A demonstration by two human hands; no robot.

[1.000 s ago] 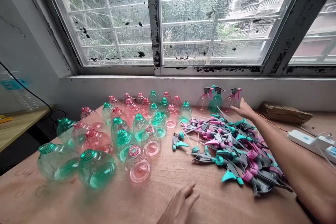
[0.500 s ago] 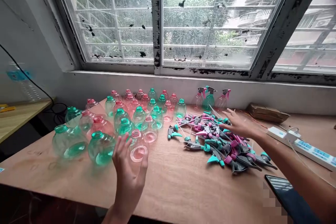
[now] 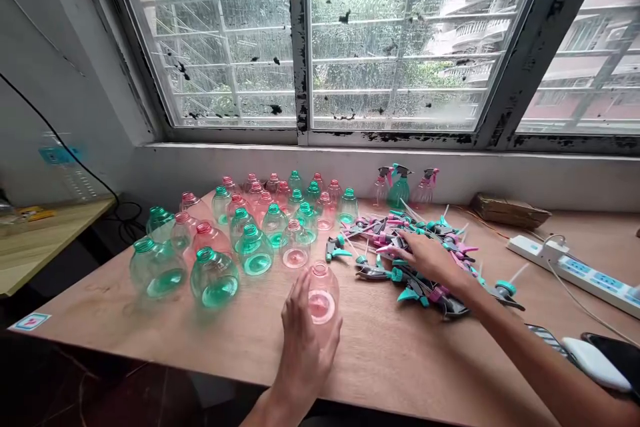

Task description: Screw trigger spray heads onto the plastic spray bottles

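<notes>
My left hand [image 3: 307, 333] is wrapped around the lower left side of a round pink clear spray bottle [image 3: 321, 297], which stands upright with no sprayer on its neck. My right hand [image 3: 427, 257] reaches into a pile of trigger sprayer heads [image 3: 415, 283] in pink, teal and grey. Its thumb and fingers are apart, over a pink and grey sprayer head [image 3: 393, 248]; whether they touch it I cannot tell. Left of the hands stand several open-necked bottles, among them a green bottle [image 3: 215, 279] and a pink bottle [image 3: 295, 245].
Bottles with sprayers fitted [image 3: 400, 188] stand by the wall. At the right lie a brown package [image 3: 510, 211], a white power strip [image 3: 575, 273] with a cable, and a white device [image 3: 595, 363] beside dark ones. A sticker [image 3: 31, 321] marks the table's left corner.
My left hand has closed around the pink bottle and brought it right, away from the other bottles. My right hand has lowered from above the pile into the sprayer heads.
</notes>
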